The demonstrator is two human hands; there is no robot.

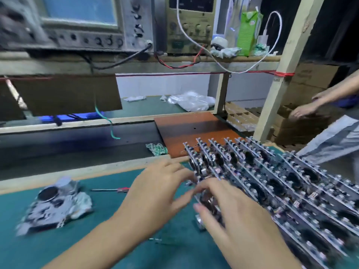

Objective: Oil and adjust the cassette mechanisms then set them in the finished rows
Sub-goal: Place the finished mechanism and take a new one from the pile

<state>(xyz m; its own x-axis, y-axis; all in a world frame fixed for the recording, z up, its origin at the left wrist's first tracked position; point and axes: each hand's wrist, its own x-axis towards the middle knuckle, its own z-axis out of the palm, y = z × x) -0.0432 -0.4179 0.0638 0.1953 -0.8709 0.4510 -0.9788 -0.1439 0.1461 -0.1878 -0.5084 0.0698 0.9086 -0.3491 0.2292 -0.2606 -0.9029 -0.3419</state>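
At the left of the green mat [23, 247] a loose cassette mechanism [52, 205] lies flat on a crumpled rag [82, 203], with a red-handled screwdriver [110, 189] just beyond it. The left hand [155, 193] reaches toward the near end of the rows, fingers spread and relaxed, holding nothing. The right hand [233, 216] has its fingers curled over a mechanism [206, 200] at the near edge of the finished rows [281, 177], which stand tilted on the right; motion blur hides the exact grip
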